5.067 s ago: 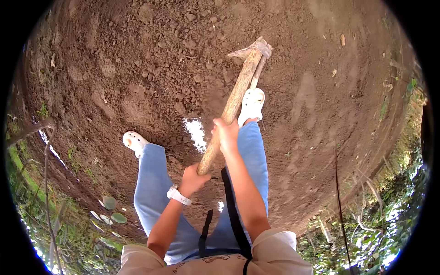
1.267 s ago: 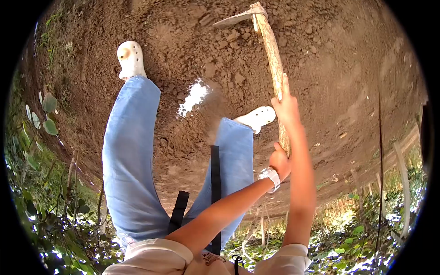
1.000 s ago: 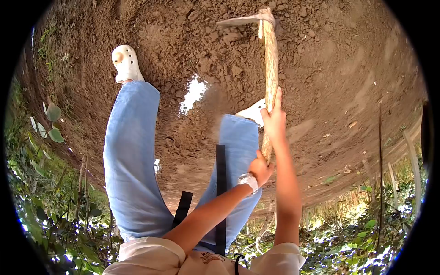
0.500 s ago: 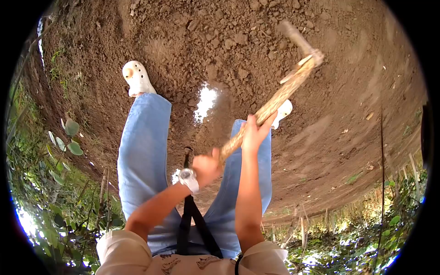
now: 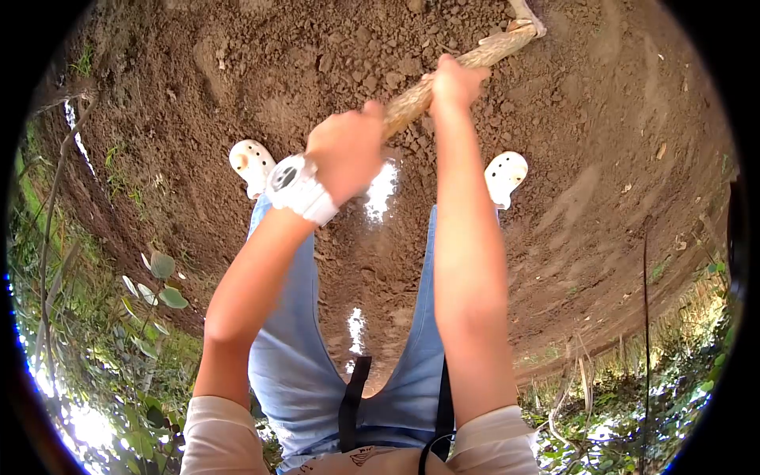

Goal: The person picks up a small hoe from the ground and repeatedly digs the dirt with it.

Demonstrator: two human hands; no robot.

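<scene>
Both hands grip the wooden handle of a hoe [image 5: 499, 49], which slants from the centre up to the upper right. My left hand [image 5: 346, 152], with a white watch [image 5: 299, 188] on its wrist, is wrapped round the lower end of the handle. Farther up the handle, my right hand [image 5: 456, 84] is closed round it. The hoe's head is at the top edge of the view, and its blade is partly cut off there. Both hands look slightly blurred and are raised above the soil [image 5: 317, 87].
A white clog [image 5: 252, 165] is on my left foot and another white clog [image 5: 507, 176] on my right. Loose clods lie around and ahead of them. Leafy plants [image 5: 162, 277] grow at the lower left, with dry stems and greenery [image 5: 609, 396] at the lower right.
The hoe has swung from my right side to in front of me and is lifted towards the top. Both hands have moved up and forward with it, still holding the handle.
</scene>
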